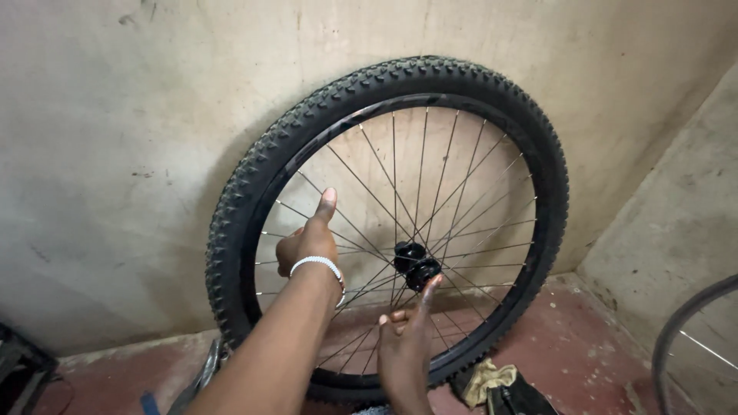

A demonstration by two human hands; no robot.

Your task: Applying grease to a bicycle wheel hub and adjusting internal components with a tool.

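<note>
- Right now I am steadying a bicycle wheel (388,223) that is leaning upright against the wall (115,138), standing on the red floor (569,346).
- The wheel could be rolling sideways off the wall, I judge, since only fingertips are touching it.
- My left hand (309,244) is curling loosely among the spokes left of the hub (417,263), thumb raised.
- My right hand (403,346) is reaching up below the hub, half open, forefinger touching it, gripping nothing.

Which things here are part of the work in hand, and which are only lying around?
In hand:
- bicycle wheel with knobby tyre, leaning on the wall
- black hub, touched by the right hand
- spokes, where the left hand is

Lying about:
- yellowish rag on the red floor
- second wheel rim, at the right edge
</note>
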